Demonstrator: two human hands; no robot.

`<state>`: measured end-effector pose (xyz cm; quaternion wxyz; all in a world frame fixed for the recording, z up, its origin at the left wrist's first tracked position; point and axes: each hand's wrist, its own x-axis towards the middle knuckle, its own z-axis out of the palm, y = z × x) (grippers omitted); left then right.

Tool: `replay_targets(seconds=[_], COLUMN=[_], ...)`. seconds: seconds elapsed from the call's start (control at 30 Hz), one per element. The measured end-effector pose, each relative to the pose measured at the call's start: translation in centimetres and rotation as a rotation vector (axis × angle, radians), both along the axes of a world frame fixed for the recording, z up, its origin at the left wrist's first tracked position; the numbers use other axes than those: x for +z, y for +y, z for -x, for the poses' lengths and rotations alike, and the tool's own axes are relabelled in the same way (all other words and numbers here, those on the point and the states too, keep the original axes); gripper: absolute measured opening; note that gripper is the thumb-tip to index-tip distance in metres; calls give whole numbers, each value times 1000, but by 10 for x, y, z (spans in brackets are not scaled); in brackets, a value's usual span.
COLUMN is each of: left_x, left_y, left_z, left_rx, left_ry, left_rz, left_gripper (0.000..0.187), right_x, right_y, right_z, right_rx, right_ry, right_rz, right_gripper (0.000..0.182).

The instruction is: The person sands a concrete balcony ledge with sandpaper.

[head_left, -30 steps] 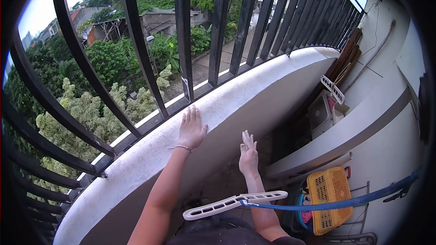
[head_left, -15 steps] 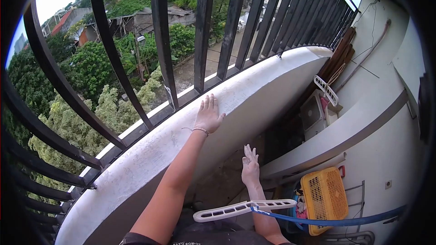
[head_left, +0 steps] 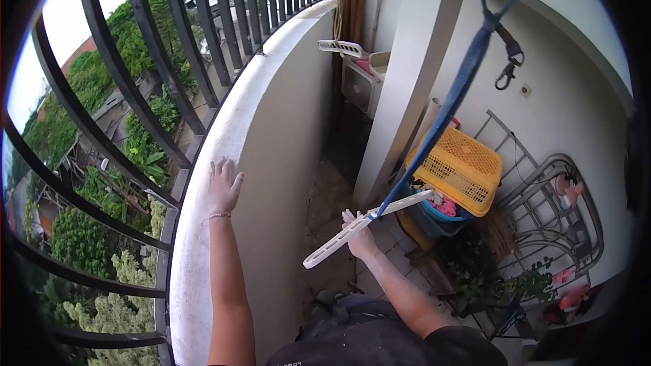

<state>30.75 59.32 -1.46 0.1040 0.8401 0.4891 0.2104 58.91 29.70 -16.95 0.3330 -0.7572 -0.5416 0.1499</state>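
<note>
My left hand (head_left: 224, 188) lies with fingers apart on the white top of the curved balcony wall (head_left: 234, 118), close to the black railing bars. A thin bracelet circles that wrist. Pale, dusty-looking residue covers both hands. Lower and to the right, my right hand (head_left: 362, 242) is held out over the floor, fingers stretched and holding nothing that shows. A slotted white plastic bar (head_left: 333, 242), hanging on a blue strap (head_left: 444, 122), crosses in front of it and hides part of the fingers.
A yellow basket (head_left: 468, 163) sits over a blue tub of cloths on the right. Behind it a metal rack (head_left: 563, 210) leans by the wall, with plants below. A white pillar (head_left: 407, 81) stands ahead, beside an outdoor unit (head_left: 359, 85). A metal clip (head_left: 505, 76) dangles from the strap.
The view has swung to the right and down, showing more of the floor and rack. My left hand stays on the wall top; my right hand now overlaps the white bar.
</note>
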Motion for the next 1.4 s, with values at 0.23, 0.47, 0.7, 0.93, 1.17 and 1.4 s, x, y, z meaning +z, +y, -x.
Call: replay_targets(seconds=[0.23, 0.47, 0.7, 0.93, 1.17, 1.4], left_x=[-25, -205, -305, -391, -434, -409], left_y=[-60, -201, -329, -284, -172, -88], left_z=[-50, -85, -140, -143, -124, -116], left_rx=[-285, -859, -974, -844, -503, -454], left_ry=[134, 263, 333, 515, 735, 944], left_rz=[-363, 504, 1047, 938, 636, 413], left_gripper=[49, 39, 42, 42, 41, 40], right_x=[12, -61, -164, -281, -392, -485], right_y=[-110, -205, -273, -297, -277, -258], right_z=[7, 3, 18, 19, -1, 1], right_rx=[-388, -693, -1085, -1138, -894, -776], right_ry=[159, 298, 685, 799, 725, 604], right_rz=[159, 89, 241, 540, 759, 886], right_gripper=[50, 47, 49, 53, 57, 54])
